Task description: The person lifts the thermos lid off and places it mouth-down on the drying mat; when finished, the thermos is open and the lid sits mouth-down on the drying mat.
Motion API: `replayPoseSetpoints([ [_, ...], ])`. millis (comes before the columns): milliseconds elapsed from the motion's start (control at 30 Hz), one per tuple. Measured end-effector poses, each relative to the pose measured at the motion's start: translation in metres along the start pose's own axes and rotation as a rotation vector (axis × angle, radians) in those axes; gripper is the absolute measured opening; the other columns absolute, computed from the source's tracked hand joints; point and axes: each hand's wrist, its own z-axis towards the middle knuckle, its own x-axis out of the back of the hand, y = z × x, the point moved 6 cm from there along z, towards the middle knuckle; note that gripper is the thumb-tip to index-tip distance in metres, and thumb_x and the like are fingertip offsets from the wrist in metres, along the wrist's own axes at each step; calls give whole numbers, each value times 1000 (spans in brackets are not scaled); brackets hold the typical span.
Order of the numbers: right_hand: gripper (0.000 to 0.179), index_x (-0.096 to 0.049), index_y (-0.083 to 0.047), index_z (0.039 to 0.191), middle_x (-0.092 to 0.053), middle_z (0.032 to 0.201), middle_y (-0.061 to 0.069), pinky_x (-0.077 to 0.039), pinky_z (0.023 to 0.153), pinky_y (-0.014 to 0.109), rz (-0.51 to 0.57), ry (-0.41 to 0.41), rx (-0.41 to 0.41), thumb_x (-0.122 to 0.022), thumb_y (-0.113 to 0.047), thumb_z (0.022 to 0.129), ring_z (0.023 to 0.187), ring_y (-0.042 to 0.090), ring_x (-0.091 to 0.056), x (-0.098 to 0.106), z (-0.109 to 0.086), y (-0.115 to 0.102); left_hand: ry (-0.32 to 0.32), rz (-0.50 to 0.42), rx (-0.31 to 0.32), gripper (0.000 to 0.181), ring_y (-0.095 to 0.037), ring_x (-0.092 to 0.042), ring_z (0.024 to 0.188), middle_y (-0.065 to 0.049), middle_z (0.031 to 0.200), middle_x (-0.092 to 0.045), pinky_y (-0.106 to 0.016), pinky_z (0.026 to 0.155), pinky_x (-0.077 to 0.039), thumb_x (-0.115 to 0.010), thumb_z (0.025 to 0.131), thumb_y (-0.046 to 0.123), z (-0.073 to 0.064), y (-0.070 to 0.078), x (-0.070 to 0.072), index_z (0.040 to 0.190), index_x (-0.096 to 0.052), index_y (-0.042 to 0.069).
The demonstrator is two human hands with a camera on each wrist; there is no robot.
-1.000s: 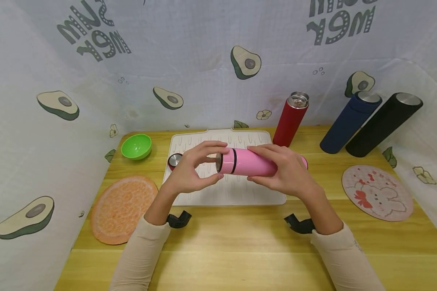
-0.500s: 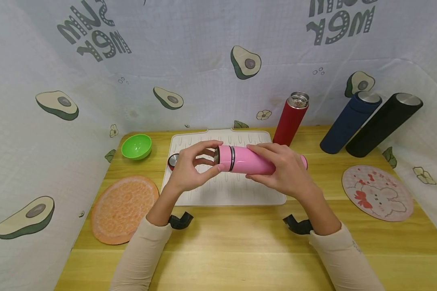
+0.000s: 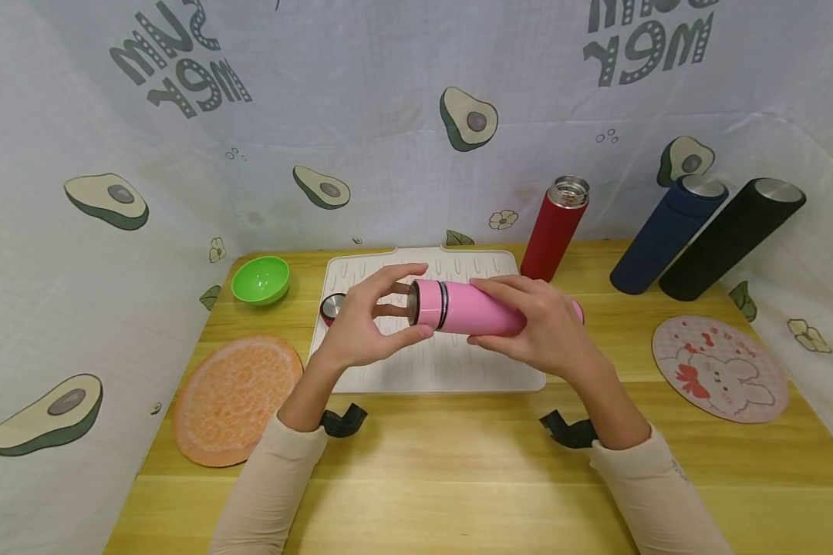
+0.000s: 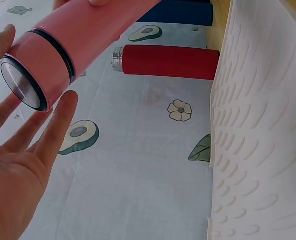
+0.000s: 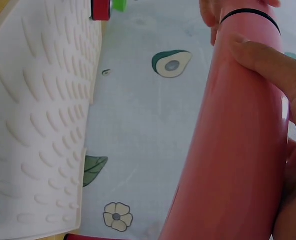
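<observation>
A pink thermos bottle (image 3: pixel 482 308) lies sideways in the air over the white drying mat (image 3: pixel 416 378), its lid (image 3: pixel 427 303) pointing left. My right hand (image 3: pixel 544 324) grips the body, thumb along the near side. Around the lid, my left hand (image 3: pixel 361 320) is spread; in the left wrist view its fingers (image 4: pixel 63 117) are nearly straight, with fingertips right at the lid's edge. A dark and silver band shows between lid and body. Behind my left hand, a small red lid with a silver top (image 3: pixel 332 307) sits on the mat.
An uncapped red thermos (image 3: pixel 555 231) stands behind the mat. Blue (image 3: pixel 666 235) and black thermoses (image 3: pixel 732 239) stand at right. A green bowl (image 3: pixel 260 280) and orange-slice placemat (image 3: pixel 239 401) lie left; a rabbit placemat (image 3: pixel 718 368) lies right.
My left hand has shifted on the lid, its thumb closing onto it and then loosening. The band between lid and body now shows silver. My right hand keeps its grip.
</observation>
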Motion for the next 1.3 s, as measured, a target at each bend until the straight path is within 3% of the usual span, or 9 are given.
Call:
replayPoseSetpoints([
  [167, 75, -68, -21, 136, -71, 126, 5, -60, 80, 46, 9, -14, 4, -97, -35, 68, 109, 25, -67, -1, 0, 0, -87, 39, -89, 82, -19, -53, 136, 0, 156, -46, -35, 97, -60, -92, 76, 17, 0, 5, -3, 148, -52, 19],
  [333, 75, -69, -21, 135, -72, 126, 5, -60, 80, 46, 21, -11, 1, -98, -34, 67, 109, 25, -67, 0, 0, 0, -93, -1, -131, 66, -21, -54, 135, -6, 149, -51, -36, 99, -59, -85, 79, 3, -1, 7, -2, 139, -60, 14],
  [500, 76, -69, -21, 135, -71, 125, 5, -60, 80, 47, 16, -4, 5, -98, -33, 67, 109, 25, -67, 0, 1, -1, -52, -52, -97, 61, -21, -59, 124, -4, 139, -58, -34, 91, -62, -84, 80, 2, -1, 4, 0, 136, -63, 13],
  [800, 77, -69, -19, 134, -71, 126, 7, -56, 87, 51, -44, 61, 35, -99, -33, 65, 112, 29, -65, 4, 2, -5, 70, -45, 16, 57, -21, -70, 97, -5, 121, -68, -32, 79, -65, -86, 82, 13, 0, -2, 7, 136, -66, 16],
  [1100, 79, -67, -18, 135, -69, 128, 11, -59, 86, 56, -34, 77, -35, -100, -26, 64, 115, 33, -63, 11, 1, 5, 110, -12, -5, 59, -20, -71, 99, -5, 122, -67, -33, 79, -65, -84, 83, 13, 0, -2, 13, 139, -64, 12],
  [1300, 85, -61, -15, 140, -66, 133, 11, -59, 89, 58, 57, 108, -81, -100, -16, 64, 118, 32, -61, 18, 0, 17, 138, 58, 21, 67, -17, -68, 106, -3, 131, -66, -31, 82, -64, -88, 80, 18, -1, -4, 18, 141, -61, 18],
])
